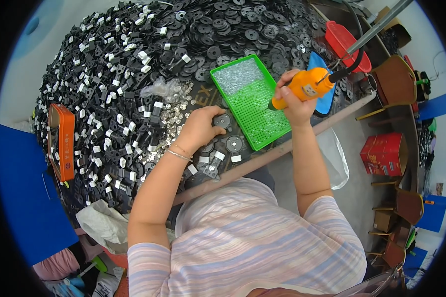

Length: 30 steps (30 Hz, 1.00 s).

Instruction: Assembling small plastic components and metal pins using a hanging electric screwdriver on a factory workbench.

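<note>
In my right hand [298, 101] is an orange electric screwdriver [309, 85], fingers wrapped round its body. Its dark tip points down over the right side of a green perforated tray [254, 136], whose far part is covered with small silvery screws [239, 75]. My left hand [199, 127] grips the edge of a black round disc [223, 122] between thumb and fingers, close to the tray's left side. Just nearer to me lies another black disc [233, 144] with a white tab. Beside it are black parts with white ends [214, 166]. Small round metal pieces [176, 116] lie left of my left hand.
A big heap of black-and-white parts [109, 94] fills the left of the table, with stacked black discs [223, 22] at the back. An orange basket [62, 143] stands far left, a red basket [349, 45] far right. The screwdriver's black cable [349, 70] runs up right.
</note>
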Tool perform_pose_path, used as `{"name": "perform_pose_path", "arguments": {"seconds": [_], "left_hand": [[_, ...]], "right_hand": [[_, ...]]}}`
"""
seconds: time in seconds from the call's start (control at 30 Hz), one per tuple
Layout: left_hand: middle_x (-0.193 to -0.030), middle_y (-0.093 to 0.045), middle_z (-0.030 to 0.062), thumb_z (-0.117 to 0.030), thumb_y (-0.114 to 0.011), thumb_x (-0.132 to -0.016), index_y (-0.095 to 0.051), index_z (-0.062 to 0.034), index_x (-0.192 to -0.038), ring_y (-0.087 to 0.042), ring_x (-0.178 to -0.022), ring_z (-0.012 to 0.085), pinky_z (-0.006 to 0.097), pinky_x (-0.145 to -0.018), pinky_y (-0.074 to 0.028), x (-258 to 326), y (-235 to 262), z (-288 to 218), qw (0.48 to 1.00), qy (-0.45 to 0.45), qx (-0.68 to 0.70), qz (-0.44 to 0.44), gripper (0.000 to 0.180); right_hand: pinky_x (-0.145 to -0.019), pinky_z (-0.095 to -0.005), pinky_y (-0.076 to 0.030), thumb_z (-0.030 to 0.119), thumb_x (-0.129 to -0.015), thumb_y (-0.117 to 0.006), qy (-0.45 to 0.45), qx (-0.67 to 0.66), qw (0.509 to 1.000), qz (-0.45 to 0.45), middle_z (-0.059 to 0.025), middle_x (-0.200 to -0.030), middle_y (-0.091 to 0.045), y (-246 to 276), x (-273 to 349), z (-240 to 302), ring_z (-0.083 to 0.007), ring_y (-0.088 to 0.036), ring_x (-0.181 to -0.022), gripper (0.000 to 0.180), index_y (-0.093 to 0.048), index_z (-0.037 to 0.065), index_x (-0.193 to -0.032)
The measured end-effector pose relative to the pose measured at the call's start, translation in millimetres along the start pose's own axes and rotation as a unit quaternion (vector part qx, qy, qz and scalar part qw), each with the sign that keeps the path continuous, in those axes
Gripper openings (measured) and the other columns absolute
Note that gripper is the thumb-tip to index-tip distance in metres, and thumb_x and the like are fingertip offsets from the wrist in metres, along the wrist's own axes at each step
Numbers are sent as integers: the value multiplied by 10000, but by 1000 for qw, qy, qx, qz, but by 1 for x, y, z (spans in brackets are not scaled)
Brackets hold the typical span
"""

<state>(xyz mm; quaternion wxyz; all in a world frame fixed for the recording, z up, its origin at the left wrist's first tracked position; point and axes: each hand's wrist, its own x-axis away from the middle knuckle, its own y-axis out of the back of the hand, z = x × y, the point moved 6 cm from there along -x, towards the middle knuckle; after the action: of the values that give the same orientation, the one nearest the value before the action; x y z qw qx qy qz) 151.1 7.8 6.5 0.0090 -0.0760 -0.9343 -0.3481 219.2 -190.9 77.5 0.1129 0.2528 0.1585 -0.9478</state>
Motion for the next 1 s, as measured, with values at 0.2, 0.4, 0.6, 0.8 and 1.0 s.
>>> {"name": "perform_pose_path", "arguments": {"seconds": [0.2, 0.4, 0.6, 0.8, 1.0], "left_hand": [[-958, -619, 159, -102, -759, -585, -604, -28, -1015, -584, -899, 326, 362, -773, -467, 2, 2, -1, 1000, 10, 9, 2, 463], [-1073, -583, 165, -85, -745, -627, -531, -17, -1153, -572, -973, 278, 345, -834, -451, 19, 24, 12, 994, -8, 100, -51, 572], [-1015, -589, 144, -78, -726, -640, -583, -26, -1059, -558, -962, 300, 343, -841, -443, 76, 64, 12, 998, 18, 14, -61, 446], [-1042, -569, 105, -114, -767, -561, -614, -51, -930, -500, -991, 299, 384, -879, -380, 125, 42, -11, 992, -53, -75, -81, 404], [-1006, -567, 88, -114, -759, -579, -613, -55, -916, -498, -987, 280, 391, -855, -375, 132, 62, 7, 966, -9, -161, -200, 372]], "right_hand": [[-544, -260, -443, -21, -709, -605, -30, -17, 999, 5, -96, -789, -525, 0, 2, -5, -157, -534, -588, 244, -486, 2, -920], [-552, -262, -441, -3, -718, -587, -22, -3, 1000, 3, -96, -784, -524, -2, 2, 1, -159, -531, -584, 225, -486, 3, -919], [-555, -273, -450, 14, -744, -576, 45, -130, 990, 44, -128, -845, -487, -21, 2, 33, -169, -514, -597, 222, -479, -18, -940], [-538, -265, -458, 107, -760, -620, 3, -194, 967, 165, -133, -838, -489, -84, 25, 34, -175, -531, -590, 260, -477, -18, -937], [-561, -281, -457, 110, -759, -637, -25, -161, 969, 188, -129, -851, -485, -100, 36, 23, -182, -527, -604, 275, -471, -7, -944]]}}
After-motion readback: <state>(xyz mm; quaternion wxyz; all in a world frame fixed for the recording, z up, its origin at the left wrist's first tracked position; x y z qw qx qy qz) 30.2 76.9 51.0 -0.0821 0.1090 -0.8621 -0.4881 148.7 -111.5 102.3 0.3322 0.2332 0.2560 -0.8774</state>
